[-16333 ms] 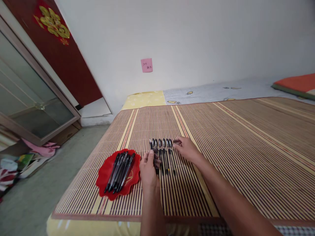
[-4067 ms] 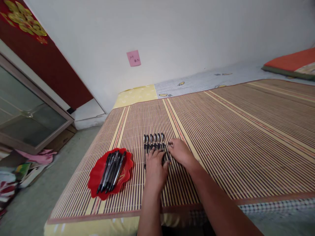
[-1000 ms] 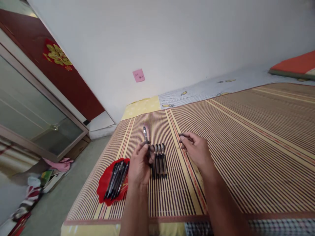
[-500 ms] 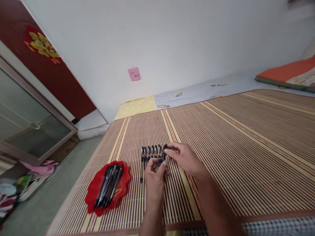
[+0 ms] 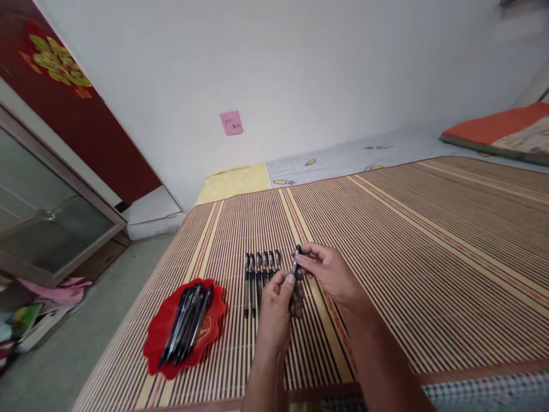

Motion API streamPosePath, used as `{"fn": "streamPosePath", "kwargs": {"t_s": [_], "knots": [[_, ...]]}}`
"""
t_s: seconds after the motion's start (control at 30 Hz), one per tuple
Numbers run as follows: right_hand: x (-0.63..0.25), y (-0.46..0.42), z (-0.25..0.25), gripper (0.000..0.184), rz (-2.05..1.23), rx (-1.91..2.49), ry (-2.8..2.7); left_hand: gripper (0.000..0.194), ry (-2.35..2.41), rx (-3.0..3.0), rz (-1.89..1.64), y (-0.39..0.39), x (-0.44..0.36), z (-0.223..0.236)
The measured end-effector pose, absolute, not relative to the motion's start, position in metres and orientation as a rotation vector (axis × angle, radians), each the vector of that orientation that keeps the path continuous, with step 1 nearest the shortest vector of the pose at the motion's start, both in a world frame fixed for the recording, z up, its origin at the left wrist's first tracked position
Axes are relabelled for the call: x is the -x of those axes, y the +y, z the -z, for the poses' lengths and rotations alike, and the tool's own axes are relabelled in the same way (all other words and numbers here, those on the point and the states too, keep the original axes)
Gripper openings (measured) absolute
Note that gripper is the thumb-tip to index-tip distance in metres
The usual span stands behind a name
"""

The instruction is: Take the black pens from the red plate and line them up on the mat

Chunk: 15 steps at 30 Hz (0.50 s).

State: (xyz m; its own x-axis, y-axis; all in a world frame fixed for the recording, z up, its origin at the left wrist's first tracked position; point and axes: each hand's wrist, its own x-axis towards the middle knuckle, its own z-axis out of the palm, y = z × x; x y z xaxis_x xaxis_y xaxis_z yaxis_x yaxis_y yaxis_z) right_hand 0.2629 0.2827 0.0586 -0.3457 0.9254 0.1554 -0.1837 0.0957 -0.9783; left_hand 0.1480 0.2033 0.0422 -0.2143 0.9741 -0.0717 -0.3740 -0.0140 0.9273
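Note:
A black pen [image 5: 296,258] is held between my two hands, its dark capped end pointing up and away from me. My left hand [image 5: 277,306] pinches the lower part, which its fingers mostly hide. Near the cap, the fingertips of my right hand [image 5: 328,270] are closed on the same pen. Just left of it, several black capped pens [image 5: 253,286] lie side by side in a row, caps at the far end; my left hand covers the lower parts of some. More black pens [image 5: 189,323] lie heaped in a red scalloped dish [image 5: 154,337] on the left.
Under everything is a striped bamboo mat [image 5: 386,274] on a bed. A folded orange cloth [image 5: 484,129] lies at the far right. Behind the bed, a pink note [image 5: 231,123] is stuck to the white wall. A glass-panelled door [image 5: 51,206] stands at the left.
Both hands have shifted slightly right with the pen, which now stands straighter and shows more of its cap end. The camera view has moved a little.

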Motion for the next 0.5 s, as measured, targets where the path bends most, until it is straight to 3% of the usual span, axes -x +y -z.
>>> {"fn": "streamPosePath", "kwargs": {"t_s": [0.33,0.5], "knots": [[-0.257,0.273,-0.062,0.034,-1.479,0.882,-1.215,0.044,1.023,-0.67,-1.367,0.202,-0.147,-0.055],[-0.302,0.296,-0.057,0.024,-1.177,1.043,-0.875,0.037,1.173,-0.809,-1.202,0.196,-0.138,-0.047]]}}
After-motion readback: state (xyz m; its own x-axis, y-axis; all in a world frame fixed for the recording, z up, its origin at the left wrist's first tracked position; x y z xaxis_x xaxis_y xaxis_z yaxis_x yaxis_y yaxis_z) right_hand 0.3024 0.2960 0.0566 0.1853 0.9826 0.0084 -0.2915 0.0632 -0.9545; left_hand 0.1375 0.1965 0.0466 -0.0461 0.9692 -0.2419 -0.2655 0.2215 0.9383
